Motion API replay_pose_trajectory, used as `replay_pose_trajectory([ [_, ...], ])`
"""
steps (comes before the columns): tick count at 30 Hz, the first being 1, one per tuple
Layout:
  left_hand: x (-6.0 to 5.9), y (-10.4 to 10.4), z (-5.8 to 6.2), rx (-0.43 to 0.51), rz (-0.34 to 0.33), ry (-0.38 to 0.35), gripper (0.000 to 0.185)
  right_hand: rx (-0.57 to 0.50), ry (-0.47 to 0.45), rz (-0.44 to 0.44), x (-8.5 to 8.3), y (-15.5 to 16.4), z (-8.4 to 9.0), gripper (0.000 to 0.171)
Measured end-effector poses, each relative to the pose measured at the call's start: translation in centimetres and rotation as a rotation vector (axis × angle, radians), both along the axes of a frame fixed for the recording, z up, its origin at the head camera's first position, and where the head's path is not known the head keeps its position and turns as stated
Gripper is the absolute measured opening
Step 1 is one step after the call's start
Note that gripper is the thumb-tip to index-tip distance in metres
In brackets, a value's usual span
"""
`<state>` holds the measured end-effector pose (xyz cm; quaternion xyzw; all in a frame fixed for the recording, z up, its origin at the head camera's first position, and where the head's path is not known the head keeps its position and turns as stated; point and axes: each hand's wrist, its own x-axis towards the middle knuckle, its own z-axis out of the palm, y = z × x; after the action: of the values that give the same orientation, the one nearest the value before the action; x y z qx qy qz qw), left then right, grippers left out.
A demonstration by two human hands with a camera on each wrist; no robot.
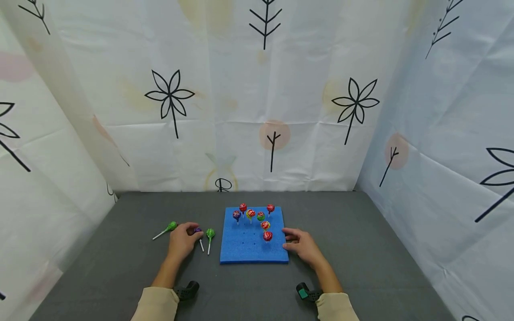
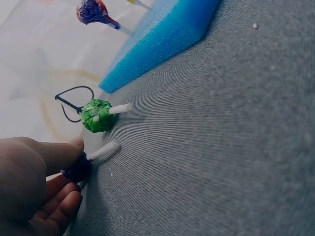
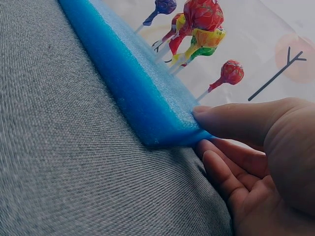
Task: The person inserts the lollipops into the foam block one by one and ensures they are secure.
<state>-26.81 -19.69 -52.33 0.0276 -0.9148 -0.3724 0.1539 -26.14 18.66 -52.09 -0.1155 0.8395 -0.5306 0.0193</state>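
On the grey table to the left, my left hand [image 1: 182,240] pinches the wrapped head of a dark purple lollipop [image 2: 79,169] between thumb and fingers. Its white stick points away from the hand, close over the cloth. Just right of it lies a green lollipop [image 1: 210,233], and another green lollipop [image 1: 172,225] lies beyond the hand on the left. My right hand [image 1: 304,245] holds the right edge of a blue foam board [image 1: 241,255], thumb at the top edge and fingers against the side. Several lollipops stand upright in the board, among them a red lollipop [image 1: 267,236].
Small holes [image 1: 242,243] dot the front part of the board. White fabric walls [image 1: 225,89] with printed plants close off the back and both sides of the grey table [image 1: 341,214].
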Motion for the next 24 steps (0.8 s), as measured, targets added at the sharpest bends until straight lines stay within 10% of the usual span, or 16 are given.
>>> replay_pose_trajectory([
  [24,0.05,0.40,0.93,0.129,0.025,0.047,0.026,0.008,-0.009,-0.014,-0.14,-0.12,-0.15,0.045],
])
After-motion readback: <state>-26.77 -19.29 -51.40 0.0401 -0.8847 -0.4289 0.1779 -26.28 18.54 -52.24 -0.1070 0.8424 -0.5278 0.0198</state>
